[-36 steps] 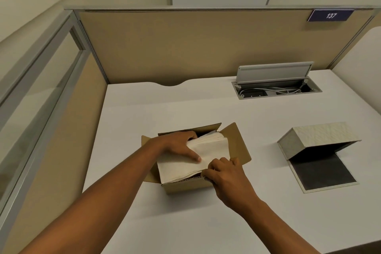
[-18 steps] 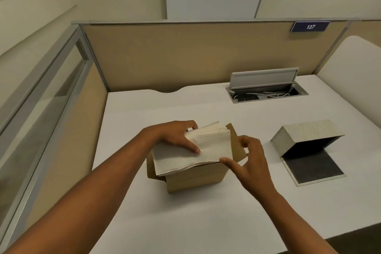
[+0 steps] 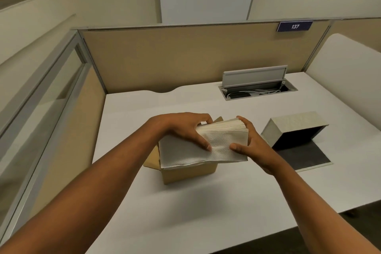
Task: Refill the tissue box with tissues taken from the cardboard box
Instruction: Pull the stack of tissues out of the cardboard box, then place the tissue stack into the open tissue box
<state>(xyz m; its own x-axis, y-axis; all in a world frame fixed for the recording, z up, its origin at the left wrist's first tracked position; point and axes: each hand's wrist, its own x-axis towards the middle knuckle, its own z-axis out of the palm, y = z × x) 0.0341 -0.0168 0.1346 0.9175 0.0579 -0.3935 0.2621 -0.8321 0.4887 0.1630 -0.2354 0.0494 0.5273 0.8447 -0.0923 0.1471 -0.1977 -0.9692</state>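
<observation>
A thick stack of white tissues [image 3: 218, 146] hangs just above the small brown cardboard box [image 3: 189, 172] in the middle of the white desk. My left hand [image 3: 185, 130] grips the stack's left and top side, thumb on its face. My right hand [image 3: 252, 144] clamps the stack's right end, fingers behind and thumb in front. The box is mostly hidden beneath the stack and my hands. The tissue box [image 3: 292, 128], pale with a dark inside, lies open on its side to the right, its flat base panel [image 3: 303, 156] spread on the desk toward me.
An open cable hatch [image 3: 257, 86] with a raised grey lid sits at the desk's back right. Beige partition walls [image 3: 175, 57] close the back and left. A curved white panel [image 3: 348, 72] bounds the right side. The desk's front edge [image 3: 288, 231] runs near my right forearm.
The tissue stack has risen out of the cardboard box and shifted right. My right hand left the box's front edge and took hold of the stack's right end.
</observation>
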